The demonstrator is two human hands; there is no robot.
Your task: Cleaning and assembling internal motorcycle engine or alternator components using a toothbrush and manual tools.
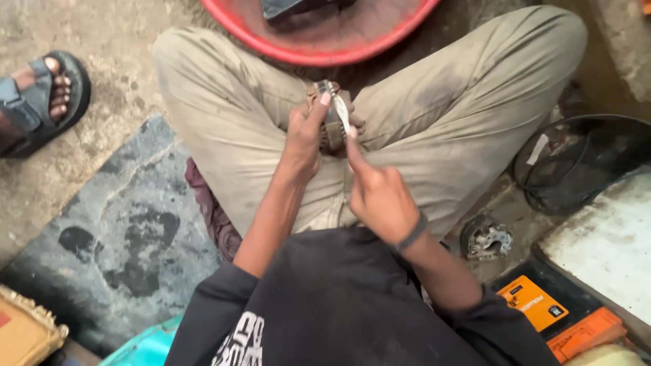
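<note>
I sit cross-legged in khaki trousers on the floor. My left hand (305, 132) grips a small round metal part (327, 91) held over my lap, thumb up along its side. My right hand (380, 193), with a dark band at the wrist, holds a thin strip of pale abrasive paper or blade (342, 115), its forefinger pressed along the strip against the part. The part is mostly hidden by my fingers.
A red basin (319, 44) stands beyond my knees. Another person's sandalled foot (47, 95) is at far left. A dark floor mat (129, 237) lies left. At right are a round metal component (485, 238), a black bowl (583, 163), and an orange and black case (556, 318).
</note>
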